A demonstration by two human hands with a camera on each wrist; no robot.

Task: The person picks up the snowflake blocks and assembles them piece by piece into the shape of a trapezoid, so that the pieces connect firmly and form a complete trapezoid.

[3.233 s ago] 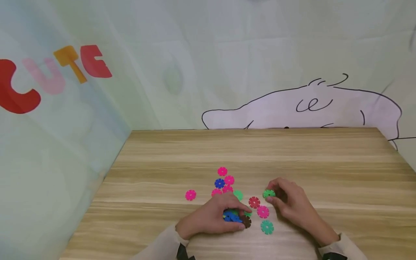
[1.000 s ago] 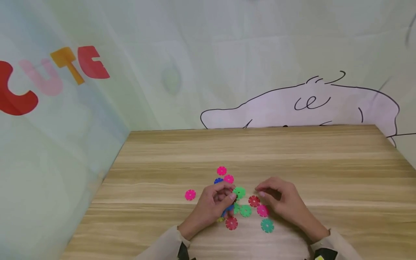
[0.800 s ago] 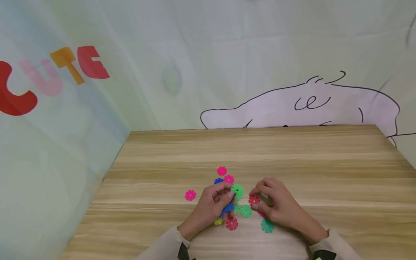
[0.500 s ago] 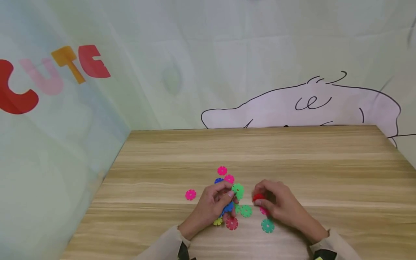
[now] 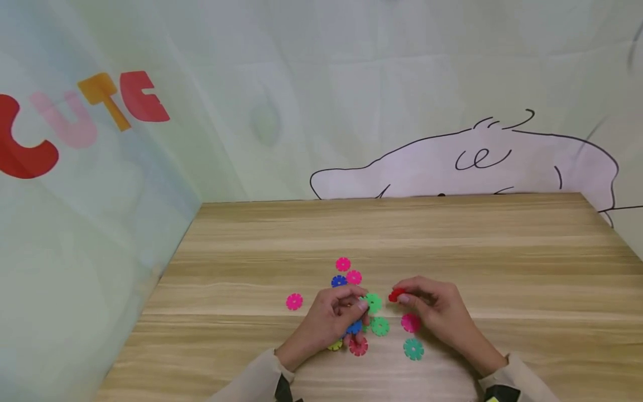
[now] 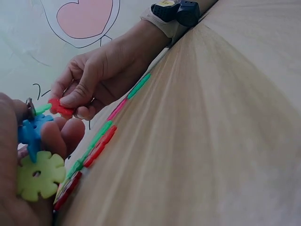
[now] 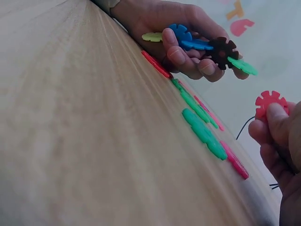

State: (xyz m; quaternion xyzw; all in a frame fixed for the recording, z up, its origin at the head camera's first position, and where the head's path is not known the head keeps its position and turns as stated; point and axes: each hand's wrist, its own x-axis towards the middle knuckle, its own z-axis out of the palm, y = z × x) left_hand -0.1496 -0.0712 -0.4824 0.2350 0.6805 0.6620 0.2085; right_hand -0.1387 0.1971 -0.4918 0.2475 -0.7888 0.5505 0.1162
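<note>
- Currently, left hand (image 5: 331, 317) grips disc chain (image 7: 197, 45), green disc (image 7: 243, 66) at its outer end.
- Right hand (image 5: 439, 306) pinches red disc (image 5: 397, 295), just right of chain, apart.
- Likely joining step; next move calls for edge alignment.
- Loose discs (image 5: 380, 326) around chain, on table (image 5: 251, 234).

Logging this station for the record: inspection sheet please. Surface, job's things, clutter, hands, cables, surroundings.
Surface: wood-grain table.
Job's things: chain of notched discs (yellow, blue, dark, green), apparently joined; red disc; loose discs lie on the table.
Clutter: nothing seen besides the discs.
Hands: left hand holds the chain; right hand pinches the red disc, apart from the chain.
Cables: nothing seen.
Surroundings: backdrop with "CUTE" lettering and cartoon drawing.
</note>
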